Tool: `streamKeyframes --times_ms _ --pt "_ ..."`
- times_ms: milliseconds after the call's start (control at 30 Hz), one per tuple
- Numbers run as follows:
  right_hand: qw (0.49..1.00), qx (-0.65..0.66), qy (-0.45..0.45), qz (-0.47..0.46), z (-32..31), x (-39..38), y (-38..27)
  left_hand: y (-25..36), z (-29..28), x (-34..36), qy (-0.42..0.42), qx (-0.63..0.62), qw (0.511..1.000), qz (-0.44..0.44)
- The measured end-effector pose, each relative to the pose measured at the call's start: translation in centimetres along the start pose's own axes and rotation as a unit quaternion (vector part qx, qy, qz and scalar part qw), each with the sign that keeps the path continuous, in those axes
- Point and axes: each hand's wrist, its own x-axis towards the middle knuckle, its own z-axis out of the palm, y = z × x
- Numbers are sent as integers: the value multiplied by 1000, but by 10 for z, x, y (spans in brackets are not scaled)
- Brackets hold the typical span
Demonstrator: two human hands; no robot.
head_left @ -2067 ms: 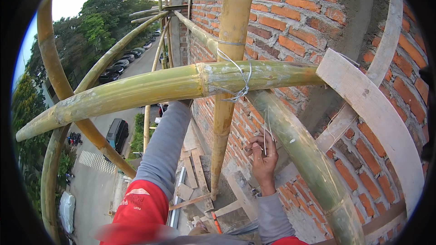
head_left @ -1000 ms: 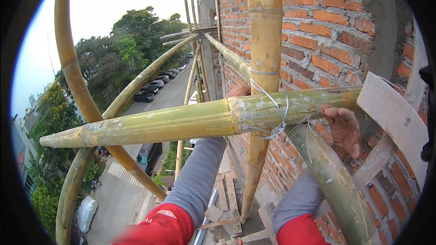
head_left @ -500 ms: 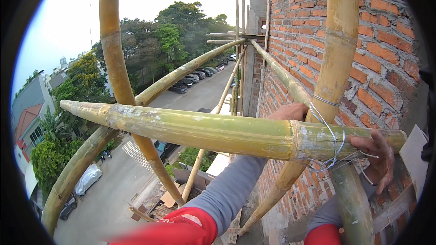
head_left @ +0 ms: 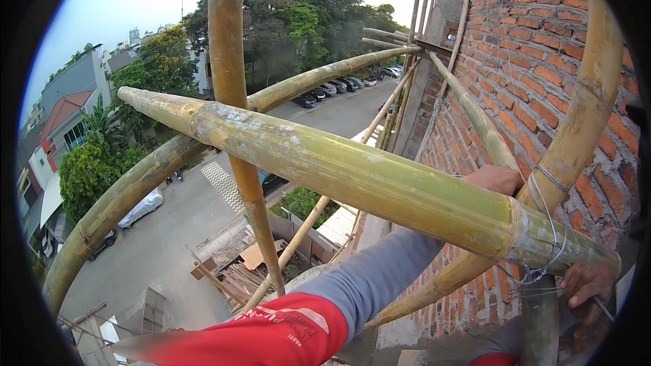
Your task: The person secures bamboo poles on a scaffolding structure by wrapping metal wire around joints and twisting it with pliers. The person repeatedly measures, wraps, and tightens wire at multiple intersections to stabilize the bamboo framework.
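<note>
A thick green bamboo pole [head_left: 352,176] slants across the front, its narrow end to the left. Silver binding wire [head_left: 555,257] loops around its right part and the upright bamboo pole [head_left: 576,129] behind it. My left arm passes beneath the green pole. My left hand [head_left: 494,179] lies behind it, beside the upright and the wire; its fingers are hidden. Under the pole's right end, my right hand [head_left: 588,283] is closed with curled fingers, beside the lower wire strands. A thin metal rod [head_left: 602,308] sticks out below it, seemingly in its grip.
A brick wall [head_left: 536,61] rises on the right. Another upright bamboo pole [head_left: 229,47] crosses behind the green one at left, with a long curved bamboo rail [head_left: 135,183]. Far below are a road [head_left: 183,230], parked cars, and stacked timber [head_left: 261,274].
The view has swung left and tilts, so the pole now slopes down to the right. My right hand went from spread fingers near the wire to curled fingers under the pole's end.
</note>
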Motion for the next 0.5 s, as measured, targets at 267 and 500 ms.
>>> streamKeyframes --times_ms 267,500 --pt "803 126 548 -196 118 -30 24 -31 36 -29 82 -75 994 5" --pt "507 86 832 -207 151 -34 61 -36 85 -125 297 150 943 -27"
